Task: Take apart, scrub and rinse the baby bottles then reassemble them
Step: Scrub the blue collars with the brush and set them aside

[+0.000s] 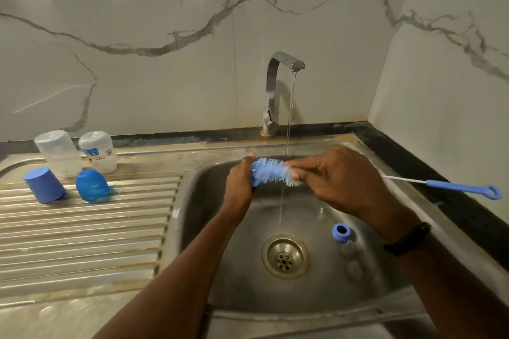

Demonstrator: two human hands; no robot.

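bottle brush (275, 172) lies across both hands under the tap's (278, 85) thin stream over the sink (209, 228): left hand (239, 183) grips its bristle tip, right hand (334, 176) pinches the bristles' other end. two upturned bottles (59, 153) and blue caps (45, 184) stand on the drainboard (82, 228).

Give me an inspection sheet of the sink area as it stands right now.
Surface: steel drainboard, ridged, stained; basin wet.
Job's things: two clear bottles inverted at the drainboard's back; two blue caps inverted in front of them; blue collar ring lying in the basin right of the drain; bottle brush held under the stream.
Clutter: nothing seen.
Grippers: left hand grips the brush tip; right hand pinches the bristles near the wire; brush handle sticks out right over the counter.
Cables: nothing seen.
Surroundings: tap running; marble-look wall behind; dark counter edge right.
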